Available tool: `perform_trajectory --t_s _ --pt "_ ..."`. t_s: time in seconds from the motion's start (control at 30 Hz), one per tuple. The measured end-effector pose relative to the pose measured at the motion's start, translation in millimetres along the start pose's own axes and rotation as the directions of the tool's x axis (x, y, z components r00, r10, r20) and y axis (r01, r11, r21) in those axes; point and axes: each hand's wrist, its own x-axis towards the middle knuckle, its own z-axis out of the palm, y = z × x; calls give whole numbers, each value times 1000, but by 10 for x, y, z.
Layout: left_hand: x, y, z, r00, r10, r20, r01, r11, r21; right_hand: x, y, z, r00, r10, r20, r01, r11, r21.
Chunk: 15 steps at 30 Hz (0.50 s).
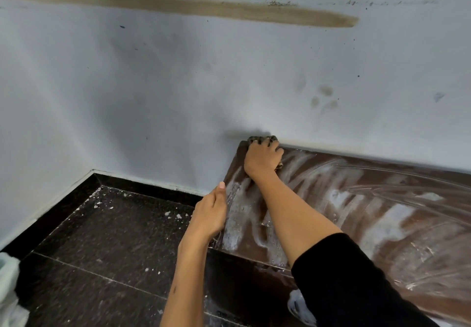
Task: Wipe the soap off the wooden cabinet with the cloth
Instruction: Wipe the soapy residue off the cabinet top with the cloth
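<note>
Two hands are at work on the wooden cabinet (331,199), whose top is covered with white soap (390,222) streaks. The right hand (262,159) has its grip closed on the cloth (262,139), a dark bunch pressed down at the far left corner of the top, touching the wall (178,84). The left hand (210,214) rests on the left edge with loose, open fingers and holds nothing; it seems to steady the body. To do this step well, I think the cloth should be pulled from the corner toward the near edge in long overlapping strokes, with even pressure, and turned to a clean side when it is full. Most streaks are not yet removed, and wiping too close may smear the wall.
</note>
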Motion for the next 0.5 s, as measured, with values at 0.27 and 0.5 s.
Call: perform_trajectory --t_s 0.27,0.5 --pt "29 -22 14 1000 -2 -10 3 999 32 83 -36 -6 997 -76 -19 75 996 -40" --pt "4 16 17 999 27 -22 -25 999 48 81 -59 -5 969 -245 -28 243 968 -68"
